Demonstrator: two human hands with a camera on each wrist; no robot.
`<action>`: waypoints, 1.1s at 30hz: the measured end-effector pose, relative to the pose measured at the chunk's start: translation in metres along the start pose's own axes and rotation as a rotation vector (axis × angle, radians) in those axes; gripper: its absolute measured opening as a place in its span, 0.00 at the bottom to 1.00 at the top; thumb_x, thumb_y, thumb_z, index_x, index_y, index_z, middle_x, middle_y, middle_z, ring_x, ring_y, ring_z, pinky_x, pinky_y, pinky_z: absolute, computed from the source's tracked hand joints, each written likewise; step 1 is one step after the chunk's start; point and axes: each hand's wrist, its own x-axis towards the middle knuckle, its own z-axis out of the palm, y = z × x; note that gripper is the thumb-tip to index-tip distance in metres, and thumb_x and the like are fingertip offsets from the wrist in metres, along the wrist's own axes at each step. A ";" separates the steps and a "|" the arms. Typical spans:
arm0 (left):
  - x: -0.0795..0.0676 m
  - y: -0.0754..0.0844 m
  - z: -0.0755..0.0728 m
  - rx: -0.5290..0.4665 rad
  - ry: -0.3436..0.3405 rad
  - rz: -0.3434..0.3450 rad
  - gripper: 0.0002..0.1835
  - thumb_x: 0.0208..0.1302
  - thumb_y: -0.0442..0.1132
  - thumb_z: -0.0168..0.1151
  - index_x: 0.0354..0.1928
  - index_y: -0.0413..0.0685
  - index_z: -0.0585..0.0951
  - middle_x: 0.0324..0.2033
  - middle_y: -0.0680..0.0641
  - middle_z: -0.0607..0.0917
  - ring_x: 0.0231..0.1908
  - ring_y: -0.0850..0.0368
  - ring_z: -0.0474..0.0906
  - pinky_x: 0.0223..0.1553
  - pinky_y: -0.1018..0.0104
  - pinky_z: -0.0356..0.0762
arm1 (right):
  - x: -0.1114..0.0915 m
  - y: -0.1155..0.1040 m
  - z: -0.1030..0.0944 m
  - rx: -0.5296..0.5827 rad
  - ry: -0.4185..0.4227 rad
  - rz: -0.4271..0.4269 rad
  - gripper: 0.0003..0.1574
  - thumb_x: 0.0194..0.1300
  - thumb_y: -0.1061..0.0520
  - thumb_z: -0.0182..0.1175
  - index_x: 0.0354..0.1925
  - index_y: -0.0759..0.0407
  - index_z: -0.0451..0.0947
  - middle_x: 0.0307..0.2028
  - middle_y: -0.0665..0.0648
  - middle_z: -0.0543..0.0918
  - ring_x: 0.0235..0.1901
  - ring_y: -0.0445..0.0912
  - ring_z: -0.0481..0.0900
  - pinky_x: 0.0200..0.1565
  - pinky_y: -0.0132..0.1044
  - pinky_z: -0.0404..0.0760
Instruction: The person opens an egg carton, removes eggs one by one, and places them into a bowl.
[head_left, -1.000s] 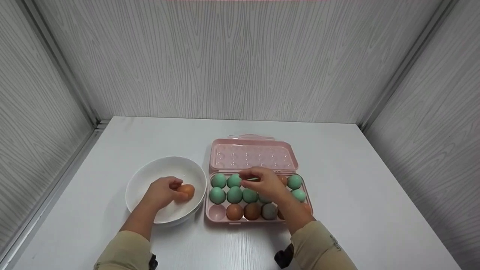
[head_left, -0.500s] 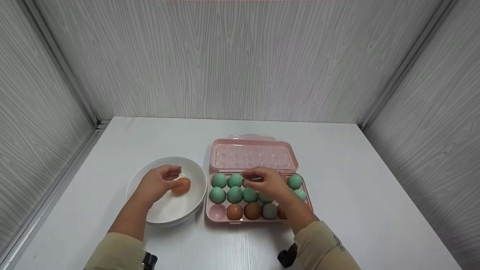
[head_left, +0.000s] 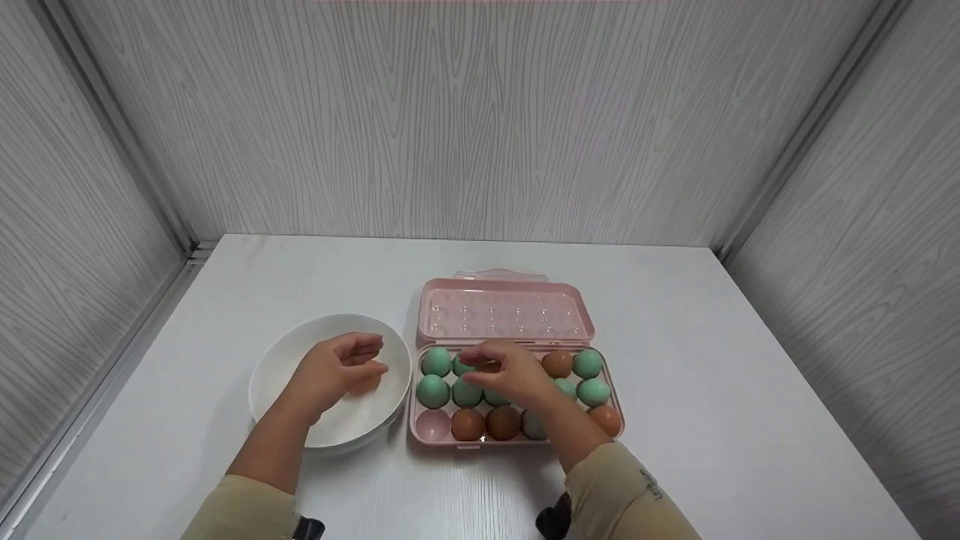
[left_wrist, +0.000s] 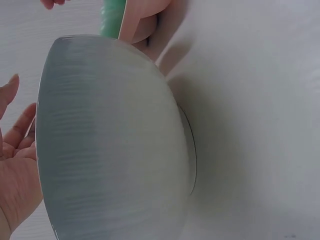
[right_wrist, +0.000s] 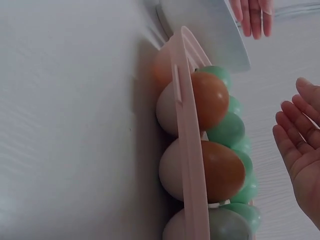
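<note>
My left hand [head_left: 328, 375] hovers over a white bowl [head_left: 279, 364], thumb and fingers apart, with nothing between them. Below the thumb, a brown egg [head_left: 365, 385] lies in the bowl, partly covered by the hand. In the left wrist view, the bowl's outer wall [left_wrist: 115, 140] hides the egg. My right hand [head_left: 514, 373] is held above a pink egg box [head_left: 415, 420], fingers loosely spread and holding nothing. Green eggs [head_left: 433, 391] and brown eggs [head_left: 502, 423] sit in the box's cups. One cup [head_left: 433, 425] at the near left corner holds no egg.
The egg box's lid [head_left: 507, 309] is folded back behind it on the white table [head_left: 675, 360]. Bowl and box stand close side by side. Grey wood-grain panels [head_left: 465, 120] enclose the table at the back and both sides.
My left hand has let go of the brown egg, drawn up and left, then come slightly back to the right over it. My right hand has shifted a little left above the box.
</note>
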 end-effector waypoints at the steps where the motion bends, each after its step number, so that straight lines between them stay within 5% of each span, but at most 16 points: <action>1: 0.000 0.000 0.001 -0.004 -0.005 0.009 0.36 0.39 0.51 0.68 0.54 0.46 0.71 0.50 0.47 0.74 0.51 0.55 0.70 0.52 0.64 0.65 | 0.001 -0.001 0.004 -0.005 -0.001 0.013 0.18 0.52 0.52 0.62 0.44 0.48 0.77 0.41 0.48 0.79 0.44 0.40 0.75 0.47 0.36 0.72; 19: -0.001 -0.005 0.009 -0.096 -0.031 0.048 0.31 0.41 0.48 0.68 0.51 0.47 0.73 0.47 0.50 0.76 0.49 0.58 0.72 0.48 0.69 0.69 | 0.026 0.008 0.041 -0.158 -0.070 0.094 0.17 0.53 0.52 0.61 0.44 0.49 0.76 0.38 0.41 0.78 0.37 0.40 0.75 0.42 0.32 0.73; 26: 0.000 -0.006 0.010 -0.127 -0.050 0.036 0.31 0.43 0.46 0.68 0.52 0.45 0.72 0.48 0.48 0.76 0.49 0.57 0.72 0.46 0.68 0.71 | 0.028 0.009 0.044 -0.218 -0.081 0.085 0.18 0.50 0.51 0.63 0.43 0.48 0.77 0.35 0.39 0.77 0.37 0.39 0.73 0.43 0.31 0.72; 33: 0.000 -0.009 0.013 -0.102 -0.063 0.059 0.32 0.43 0.48 0.68 0.52 0.46 0.72 0.49 0.47 0.76 0.49 0.57 0.72 0.47 0.65 0.70 | 0.028 0.010 0.050 -0.277 -0.098 0.040 0.11 0.49 0.54 0.64 0.34 0.43 0.77 0.27 0.41 0.75 0.28 0.39 0.70 0.32 0.30 0.72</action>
